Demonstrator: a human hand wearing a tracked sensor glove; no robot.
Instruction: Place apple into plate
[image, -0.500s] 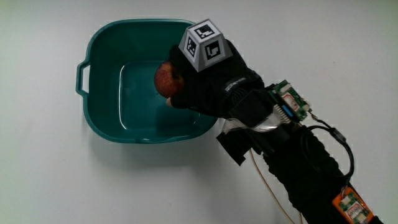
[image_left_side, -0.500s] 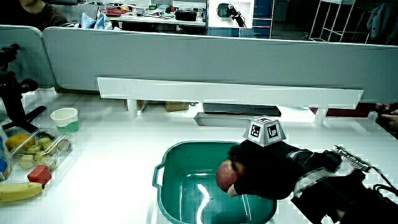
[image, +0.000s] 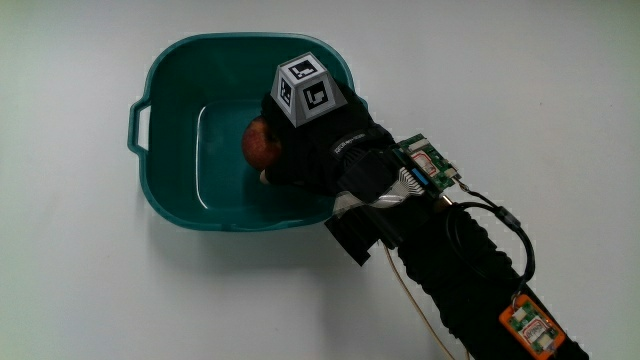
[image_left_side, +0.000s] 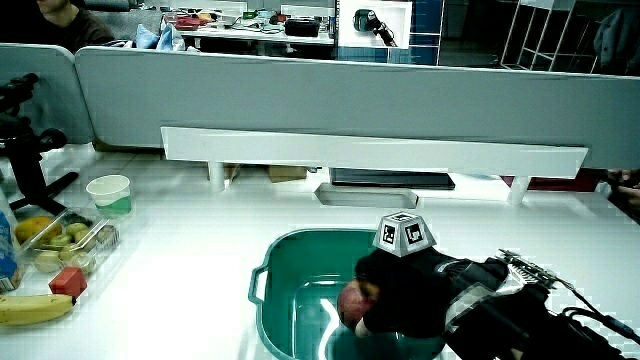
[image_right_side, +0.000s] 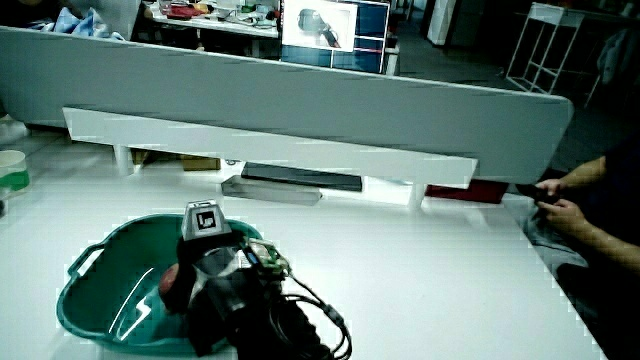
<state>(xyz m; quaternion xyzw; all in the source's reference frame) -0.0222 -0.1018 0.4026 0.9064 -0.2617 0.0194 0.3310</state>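
The hand (image: 320, 150) sits near the middle of the frame in the main view, reaching into a teal basin (image: 160, 70) that stands on the white desk (image: 80, 290). Its grip is clenched around a red apple (image: 262, 143); the fingers wrap the fruit so that only the part facing the basin's handle shows. The apple is inside the basin, over its flat floor and nearer to the wall the forearm crosses than to the handle. Whether it touches the floor cannot be told.

The patterned cube (image: 305, 92) rides on the back of the hand, tilted. The forearm (image: 470, 270) runs from the basin's rim toward the person, carrying cables and small circuit boards.

In a side view the apple (image_left_side: 352, 300) lies below the rim of the basin (image_left_side: 285, 262), tucked under the hand (image_left_side: 405, 290), with the cube (image_left_side: 404, 234) just above the rim line. In a side view from another angle the hand (image_right_side: 215, 265) covers most of the apple (image_right_side: 172, 285), and the cube (image_right_side: 202, 220) stands over the basin (image_right_side: 100, 300).

Well apart from the basin, a pale cup (image_left_side: 109, 193), a clear box of fruit (image_left_side: 60, 240), a small red block (image_left_side: 66, 281) and a banana (image_left_side: 35, 308) rest on the desk.
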